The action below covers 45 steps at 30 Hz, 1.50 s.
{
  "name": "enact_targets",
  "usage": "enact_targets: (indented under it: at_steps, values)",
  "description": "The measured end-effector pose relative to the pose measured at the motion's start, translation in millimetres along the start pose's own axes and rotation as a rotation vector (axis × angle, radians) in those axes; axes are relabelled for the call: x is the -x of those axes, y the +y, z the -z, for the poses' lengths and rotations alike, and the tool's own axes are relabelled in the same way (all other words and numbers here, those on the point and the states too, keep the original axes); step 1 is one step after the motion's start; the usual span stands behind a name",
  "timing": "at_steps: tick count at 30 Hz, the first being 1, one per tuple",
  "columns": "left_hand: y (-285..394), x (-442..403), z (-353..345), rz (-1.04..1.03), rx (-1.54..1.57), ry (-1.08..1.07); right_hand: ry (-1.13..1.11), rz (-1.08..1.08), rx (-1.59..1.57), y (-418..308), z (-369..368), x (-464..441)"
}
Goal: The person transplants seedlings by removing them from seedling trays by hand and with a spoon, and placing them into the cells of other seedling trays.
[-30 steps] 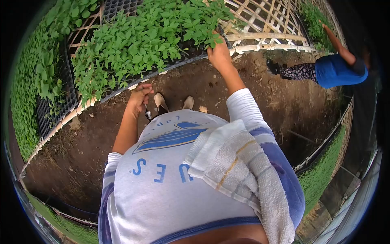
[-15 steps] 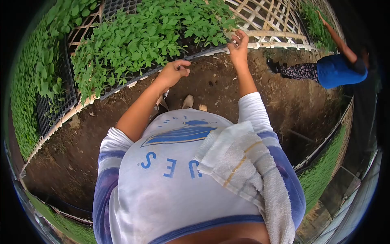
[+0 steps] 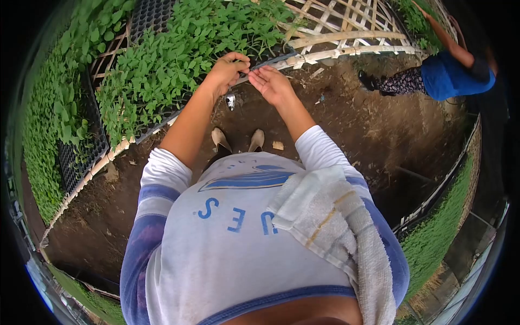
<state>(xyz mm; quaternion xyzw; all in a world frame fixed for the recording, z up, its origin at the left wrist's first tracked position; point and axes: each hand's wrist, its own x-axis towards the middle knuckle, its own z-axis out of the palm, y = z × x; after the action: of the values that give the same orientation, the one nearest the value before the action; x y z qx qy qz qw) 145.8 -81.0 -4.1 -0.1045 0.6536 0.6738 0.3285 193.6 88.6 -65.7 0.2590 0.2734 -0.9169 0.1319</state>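
My left hand [image 3: 226, 73] is at the front edge of the seedling bed, its fingers curled in a pinch; whatever lies between them is too small to make out. Close beside it on the right, my right hand [image 3: 271, 85] has its fingers stretched towards the left fingertips, palm partly turned up, and I see nothing held in it. Leafy green seedlings [image 3: 179, 59] fill the dark trays just beyond both hands. A small shiny silvery object [image 3: 231, 101] shows just below my left hand; I cannot tell whether it hangs from the hand.
A bamboo lattice bench [image 3: 352, 38] with a pale front rail supports the trays. Bare black cell trays [image 3: 81, 162] lie at left. Another person in a blue top [image 3: 447, 76] stands at right, reaching to plants. Brown soil [image 3: 336, 130] lies underfoot, with more seedlings [image 3: 433, 216] behind.
My right hand has moved left and down, away from the plants, to meet my left hand. My left hand has risen slightly to the right. The silvery object has come into sight.
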Motion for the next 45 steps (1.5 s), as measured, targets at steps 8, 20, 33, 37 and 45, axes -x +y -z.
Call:
enact_targets:
  at_steps: [8, 20, 33, 37, 45]
  values:
    - [39.1, 16.9, 13.0, -0.134, 0.053, 0.026, 0.048, 0.032, 0.05, -3.6, -33.8, 1.7]
    - [39.2, 16.7, 28.9, -0.279, 0.485, -0.095, 0.126, 0.037, 0.168, -7.5, -40.2, 0.2]
    - [7.2, -23.3, -2.6, -0.388, -0.72, 0.297, 0.147, 0.115, 0.116, 4.1, -15.6, -17.0]
    - [16.4, -29.1, -6.0, -0.306, -0.794, 0.239, 0.117, 0.185, 0.119, 7.9, -11.7, -17.3]
    - [29.9, -16.2, -7.0, -0.191, -0.667, 0.179, 0.118, 0.232, 0.19, 8.6, -8.0, -16.6]
